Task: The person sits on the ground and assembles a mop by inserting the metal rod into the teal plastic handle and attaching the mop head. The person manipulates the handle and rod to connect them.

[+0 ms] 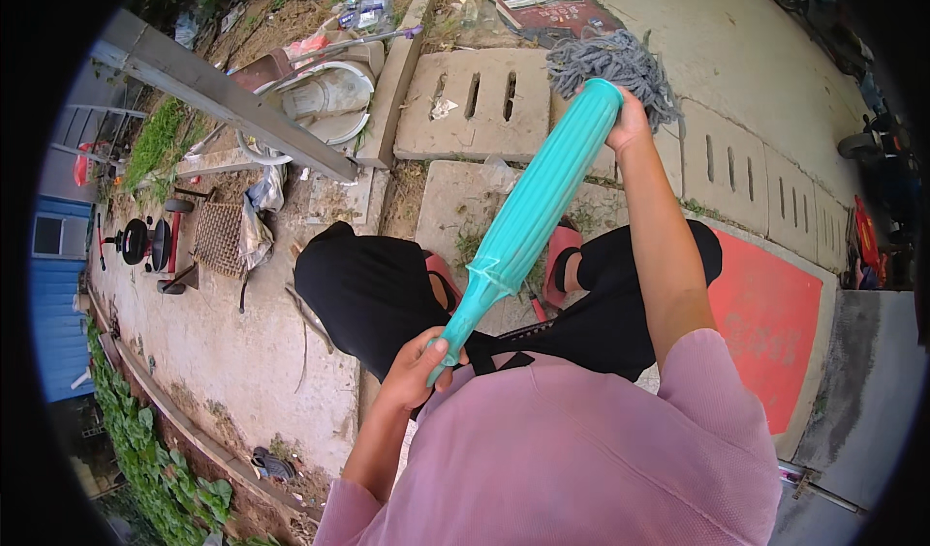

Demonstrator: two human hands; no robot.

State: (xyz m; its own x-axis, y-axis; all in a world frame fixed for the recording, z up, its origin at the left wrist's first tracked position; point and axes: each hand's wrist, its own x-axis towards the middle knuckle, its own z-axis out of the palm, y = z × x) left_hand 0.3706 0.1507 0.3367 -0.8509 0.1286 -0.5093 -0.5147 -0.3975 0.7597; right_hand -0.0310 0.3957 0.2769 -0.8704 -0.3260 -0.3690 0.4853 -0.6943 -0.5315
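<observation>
A long teal ribbed plastic sleeve point(542, 192), club-shaped like the wringer of a twist mop, slants across my lap. Its narrow end is gripped by my left hand point(418, 370), close to my waist, fingers closed around it. My right hand point(630, 123) holds the wide far end at the rim, with most of its fingers hidden behind. Just beyond that rim are the grey strands of a mop head point(617, 69); whether the two are joined I cannot tell.
Slotted concrete slabs point(475, 105) lie ahead, and a red mat point(765, 323) lies to the right. On the left are a metal post point(223, 95), a cracked white basin point(329, 100), a small wheeled frame point(160, 244) and a woven mat point(220, 239). A grey shoe point(273, 464) lies at lower left.
</observation>
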